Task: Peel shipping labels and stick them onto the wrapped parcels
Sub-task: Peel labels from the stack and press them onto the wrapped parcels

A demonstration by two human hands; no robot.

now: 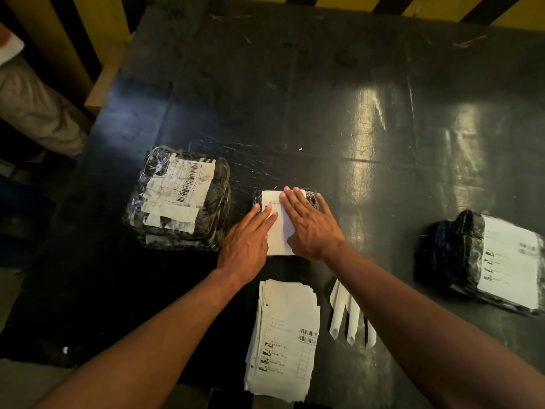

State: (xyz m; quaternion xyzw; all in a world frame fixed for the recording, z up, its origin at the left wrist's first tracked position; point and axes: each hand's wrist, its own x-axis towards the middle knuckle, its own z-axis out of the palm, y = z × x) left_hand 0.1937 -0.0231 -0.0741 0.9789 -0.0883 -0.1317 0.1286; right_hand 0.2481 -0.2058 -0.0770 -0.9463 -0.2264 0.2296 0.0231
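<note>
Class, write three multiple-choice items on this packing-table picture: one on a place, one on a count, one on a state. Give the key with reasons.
1. Where is the stack of loose labels?
A. Near edge, between the forearms
B. On the left parcel
C. Far edge

2. How many wrapped parcels show?
A. One
B. Three
C. Five

3. What are the hands doing?
A. Gripping scissors
B. Hanging off the table
C. Pressing flat on a label

Key: 1 A, it lies nearest the camera. 2 B, left parcel, middle parcel, right parcel. 3 C, left hand and right hand lie open on the white label.
</note>
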